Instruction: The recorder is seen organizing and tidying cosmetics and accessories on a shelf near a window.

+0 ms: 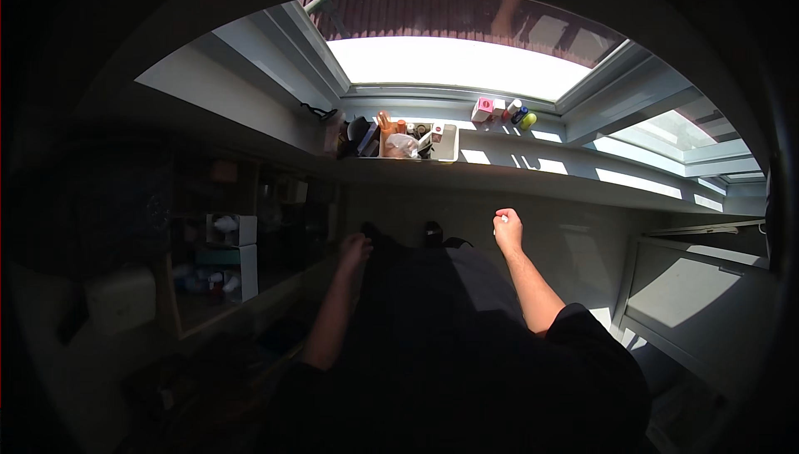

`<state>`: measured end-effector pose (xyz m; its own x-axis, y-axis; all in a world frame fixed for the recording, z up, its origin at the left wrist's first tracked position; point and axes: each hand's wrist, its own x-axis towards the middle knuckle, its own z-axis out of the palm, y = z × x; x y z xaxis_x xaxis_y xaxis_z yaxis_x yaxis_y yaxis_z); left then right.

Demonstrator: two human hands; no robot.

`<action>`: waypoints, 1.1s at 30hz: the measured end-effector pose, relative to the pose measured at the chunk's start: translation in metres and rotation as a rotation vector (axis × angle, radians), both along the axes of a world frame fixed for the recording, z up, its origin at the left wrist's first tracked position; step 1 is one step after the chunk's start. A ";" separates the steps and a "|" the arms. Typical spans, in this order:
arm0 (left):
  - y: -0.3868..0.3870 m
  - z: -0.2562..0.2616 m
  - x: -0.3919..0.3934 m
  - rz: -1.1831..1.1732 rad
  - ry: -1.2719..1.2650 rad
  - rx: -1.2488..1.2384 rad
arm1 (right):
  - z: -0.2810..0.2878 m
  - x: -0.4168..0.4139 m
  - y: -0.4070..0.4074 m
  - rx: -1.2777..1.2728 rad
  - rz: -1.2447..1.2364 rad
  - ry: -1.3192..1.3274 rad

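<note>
My right hand [509,230] is in sunlight, its fingers curled around a small white object [504,219]. Only a little of that object shows, so its kind is unclear. In deep shadow to the left is my left hand [356,248], with bent fingers; whether anything is in it cannot be made out. Beyond both hands runs a window sill [599,164]. On it stands a white plastic bin [450,145] holding an orange bottle [385,124], a clear plastic bag [402,145] and several small containers.
Along the sill are a pink-and-white box [482,110], a blue-capped bottle [519,115] and a yellow-green bottle [528,121]. To the left, a shelf unit [181,323] holds white boxes [248,273]. At right stands a pale cabinet [686,292].
</note>
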<state>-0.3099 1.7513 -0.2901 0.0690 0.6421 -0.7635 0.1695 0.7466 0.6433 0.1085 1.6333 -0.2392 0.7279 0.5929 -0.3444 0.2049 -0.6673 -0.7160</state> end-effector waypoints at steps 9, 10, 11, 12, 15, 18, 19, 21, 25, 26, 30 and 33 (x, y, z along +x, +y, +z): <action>-0.002 -0.028 -0.078 -0.394 0.248 -0.134 | -0.066 -0.028 -0.149 -0.422 -0.270 0.216; -0.001 -0.028 -0.078 -0.467 0.300 -0.157 | -0.068 -0.040 -0.169 -0.479 -0.257 0.200; 0.001 -0.030 -0.076 -0.496 0.305 -0.156 | -0.069 -0.050 -0.187 -0.534 -0.241 0.184; 0.002 -0.033 -0.074 -0.563 0.323 -0.134 | -0.073 -0.058 -0.205 -0.541 -0.221 0.194; 0.013 -0.038 -0.087 -0.768 0.438 0.019 | -0.053 -0.091 -0.205 -0.568 -0.202 0.226; 0.013 -0.012 -0.044 -0.895 0.414 0.109 | -0.058 -0.114 -0.229 -0.561 -0.197 0.164; 0.007 -0.012 -0.040 -0.872 0.380 0.096 | -0.052 -0.115 -0.229 -0.551 -0.156 0.132; -0.007 -0.021 -0.042 -0.797 0.334 0.068 | -0.042 -0.119 -0.212 -0.519 -0.036 0.133; -0.067 -0.043 -0.067 -0.792 0.472 0.069 | -0.019 -0.123 -0.173 -0.521 0.183 0.110; -0.090 -0.043 -0.078 -0.892 0.506 0.005 | -0.018 -0.123 -0.161 -0.524 0.233 0.133; -0.159 -0.033 -0.090 -0.971 0.518 -0.189 | -0.033 -0.123 -0.130 -0.532 0.396 0.139; -0.212 -0.028 -0.093 -0.903 0.486 -0.303 | -0.047 -0.124 -0.109 -0.462 0.680 0.015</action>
<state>-0.4031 1.5397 -0.3178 0.0693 0.2845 -0.9562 0.9278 0.3339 0.1666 -0.0155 1.5246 -0.2867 0.2542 0.6991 -0.6683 0.6633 -0.6289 -0.4056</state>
